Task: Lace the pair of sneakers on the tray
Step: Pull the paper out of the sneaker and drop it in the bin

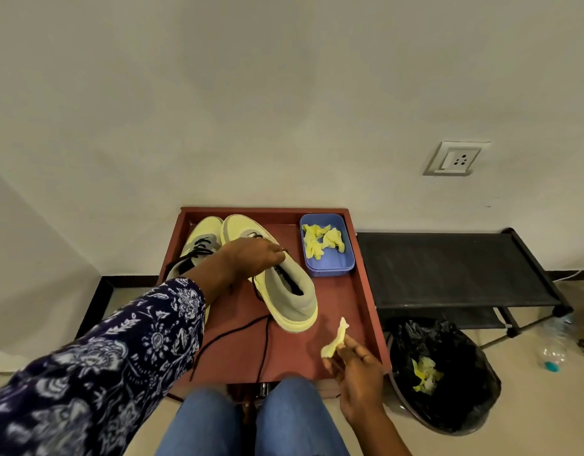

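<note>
On the tray (pixel 363 291) my left hand (pixel 254 255) pinches the black lace (pixel 264 343) at the near sneaker (pixel 284 291), right hand (pixel 356 363) pinching a yellow paper wad (pixel 335 340); shoe looks light, stiff-soled, lace limp, so I'd grip near its tip.

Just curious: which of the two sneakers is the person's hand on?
The right-hand sneaker, nearer the blue box: the left hand grips its top. The other sneaker lies untouched.
</note>
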Action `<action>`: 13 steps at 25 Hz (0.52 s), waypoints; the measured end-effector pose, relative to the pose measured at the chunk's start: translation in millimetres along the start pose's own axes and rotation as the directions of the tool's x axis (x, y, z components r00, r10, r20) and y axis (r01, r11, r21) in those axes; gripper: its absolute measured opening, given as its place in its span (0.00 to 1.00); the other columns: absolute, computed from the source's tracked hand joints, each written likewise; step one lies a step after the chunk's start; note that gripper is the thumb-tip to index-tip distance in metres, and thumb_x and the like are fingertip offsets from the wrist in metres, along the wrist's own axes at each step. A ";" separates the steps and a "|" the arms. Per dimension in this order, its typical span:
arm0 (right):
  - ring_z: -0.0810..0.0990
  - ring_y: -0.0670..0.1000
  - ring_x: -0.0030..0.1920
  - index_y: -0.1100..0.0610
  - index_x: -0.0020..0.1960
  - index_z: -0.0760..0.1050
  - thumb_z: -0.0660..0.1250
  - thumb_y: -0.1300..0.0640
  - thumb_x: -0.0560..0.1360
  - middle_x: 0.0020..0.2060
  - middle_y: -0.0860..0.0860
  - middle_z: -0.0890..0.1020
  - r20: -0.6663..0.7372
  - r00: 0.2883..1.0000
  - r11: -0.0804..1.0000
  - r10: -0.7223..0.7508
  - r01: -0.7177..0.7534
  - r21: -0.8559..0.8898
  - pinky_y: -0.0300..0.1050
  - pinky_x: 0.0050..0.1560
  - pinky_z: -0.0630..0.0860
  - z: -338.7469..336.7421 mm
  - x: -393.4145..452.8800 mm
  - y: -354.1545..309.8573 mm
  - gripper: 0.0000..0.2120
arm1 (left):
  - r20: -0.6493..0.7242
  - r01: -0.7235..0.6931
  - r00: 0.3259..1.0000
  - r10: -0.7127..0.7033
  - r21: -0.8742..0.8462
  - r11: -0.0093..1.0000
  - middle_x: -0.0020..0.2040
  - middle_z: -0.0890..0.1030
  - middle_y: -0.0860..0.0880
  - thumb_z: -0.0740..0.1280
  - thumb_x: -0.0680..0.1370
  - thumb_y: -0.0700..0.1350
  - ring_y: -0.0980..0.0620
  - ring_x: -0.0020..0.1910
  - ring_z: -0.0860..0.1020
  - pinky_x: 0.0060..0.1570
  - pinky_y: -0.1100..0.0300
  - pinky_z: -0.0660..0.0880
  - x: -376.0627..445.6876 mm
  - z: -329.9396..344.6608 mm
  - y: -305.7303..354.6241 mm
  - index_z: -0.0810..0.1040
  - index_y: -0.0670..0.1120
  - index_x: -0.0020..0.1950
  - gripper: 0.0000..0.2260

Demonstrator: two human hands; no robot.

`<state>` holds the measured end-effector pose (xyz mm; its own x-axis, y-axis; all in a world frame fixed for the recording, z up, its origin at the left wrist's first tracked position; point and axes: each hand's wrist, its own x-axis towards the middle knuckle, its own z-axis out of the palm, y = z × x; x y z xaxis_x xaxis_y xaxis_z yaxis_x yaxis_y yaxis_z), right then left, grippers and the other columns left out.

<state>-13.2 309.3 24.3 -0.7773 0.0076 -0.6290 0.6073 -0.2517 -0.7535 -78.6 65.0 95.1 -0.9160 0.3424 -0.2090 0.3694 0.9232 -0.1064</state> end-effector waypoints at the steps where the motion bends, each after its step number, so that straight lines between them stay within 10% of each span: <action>1: 0.78 0.54 0.38 0.64 0.58 0.75 0.60 0.69 0.76 0.38 0.56 0.81 0.001 1.000 1.000 0.003 -0.003 -0.014 0.46 0.37 0.76 0.4 -0.6 2.3 0.12 | 0.008 -0.015 1.000 0.015 -0.001 1.000 0.66 0.72 0.42 0.55 0.80 0.37 0.44 0.64 0.71 0.57 0.52 0.71 -0.1 7.1 0.2 0.70 0.39 0.63 0.13; 9: 0.78 0.54 0.37 0.63 0.58 0.75 0.61 0.69 0.76 0.36 0.55 0.81 0.027 1.000 0.997 0.013 -0.011 -0.077 0.45 0.38 0.76 12.0 9.5 13.0 0.13 | 0.022 0.111 0.994 -0.110 -0.034 0.993 0.67 0.68 0.43 0.53 0.81 0.39 0.45 0.67 0.66 0.56 0.52 0.72 -0.3 61.8 9.6 0.69 0.41 0.64 0.14; 13: 0.79 0.52 0.39 0.63 0.58 0.75 0.61 0.70 0.76 0.41 0.56 0.82 0.006 1.000 0.997 0.027 -0.026 -0.068 0.42 0.39 0.77 16.1 15.4 17.4 0.12 | -0.135 0.299 0.923 -0.359 -0.332 0.895 0.64 0.70 0.37 0.55 0.79 0.38 0.41 0.65 0.69 0.60 0.51 0.70 -3.4 65.5 15.9 0.73 0.37 0.60 0.13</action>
<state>-17.2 289.4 4.6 -0.7619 -0.0046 -0.6477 0.6372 -0.1855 -0.7481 -59.3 67.0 30.4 -0.9997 0.0083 -0.0235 0.0043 0.9863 0.1650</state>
